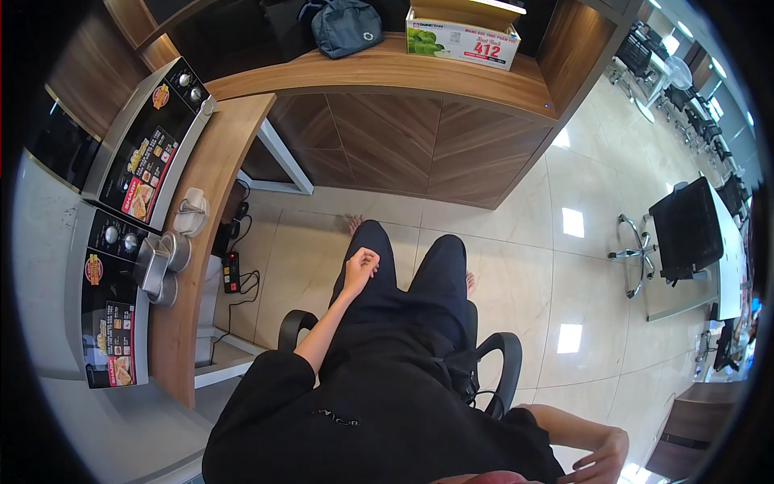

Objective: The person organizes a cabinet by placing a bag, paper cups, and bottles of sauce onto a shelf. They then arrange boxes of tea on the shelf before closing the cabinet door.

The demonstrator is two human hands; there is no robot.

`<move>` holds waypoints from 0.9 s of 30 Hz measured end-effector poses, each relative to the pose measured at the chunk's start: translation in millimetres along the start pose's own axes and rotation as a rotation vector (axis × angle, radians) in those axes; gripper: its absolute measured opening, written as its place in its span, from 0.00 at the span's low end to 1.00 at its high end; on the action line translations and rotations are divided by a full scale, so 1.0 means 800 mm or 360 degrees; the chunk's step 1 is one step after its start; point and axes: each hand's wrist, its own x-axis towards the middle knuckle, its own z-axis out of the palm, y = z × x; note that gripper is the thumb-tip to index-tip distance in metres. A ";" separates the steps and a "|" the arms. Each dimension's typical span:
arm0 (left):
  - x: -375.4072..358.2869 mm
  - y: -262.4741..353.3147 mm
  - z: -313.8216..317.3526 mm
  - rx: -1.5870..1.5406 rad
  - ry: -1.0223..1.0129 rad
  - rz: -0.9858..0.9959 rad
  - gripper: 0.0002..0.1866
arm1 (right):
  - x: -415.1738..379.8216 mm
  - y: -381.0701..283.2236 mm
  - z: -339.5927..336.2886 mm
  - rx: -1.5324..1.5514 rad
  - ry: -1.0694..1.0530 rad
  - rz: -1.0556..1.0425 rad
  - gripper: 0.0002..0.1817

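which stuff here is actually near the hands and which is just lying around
At the hands:
left hand, loosely curled, resting on the lap
right hand, low beside the office chair

Lying about:
two ovens on the counter
metal tins
power strip on the floor
grey bag
cardboard box

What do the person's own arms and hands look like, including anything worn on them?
Both arms come out of loose black short sleeves and are bare from there down. The left hand and right hand are bare too, with no gloves, watch or rings visible.
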 end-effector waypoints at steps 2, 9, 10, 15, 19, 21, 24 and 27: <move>0.004 0.003 -0.001 0.0010 -0.0003 0.0009 0.05 | -0.008 -0.001 0.003 0.0033 0.0007 -0.0037 0.06; 0.001 0.004 0.001 0.0113 -0.0004 0.0009 0.06 | -0.118 0.035 0.056 0.0526 0.0418 -0.0291 0.06; 0.005 0.003 0.005 0.0133 0.0009 0.0006 0.06 | -0.151 0.051 0.084 0.0609 0.0770 -0.0407 0.07; 0.010 0.000 0.013 0.0268 0.0192 0.0110 0.08 | -0.171 0.223 0.085 0.0431 0.2297 0.1050 0.43; -0.010 0.038 0.033 0.1117 0.0574 0.0431 0.34 | -0.154 0.409 0.047 0.0263 0.2200 0.1630 0.17; -0.007 0.016 0.025 0.1437 0.0385 0.0301 0.63 | -0.160 0.479 0.078 -0.0219 0.1922 0.2054 0.35; 0.003 0.032 0.030 0.1909 -0.0013 -0.0210 0.70 | -0.175 0.583 0.182 -0.0867 0.1248 0.2522 0.47; 0.033 0.030 0.027 0.1878 -0.0144 -0.0510 0.76 | -0.119 0.571 0.174 -0.1207 0.1089 0.2696 0.47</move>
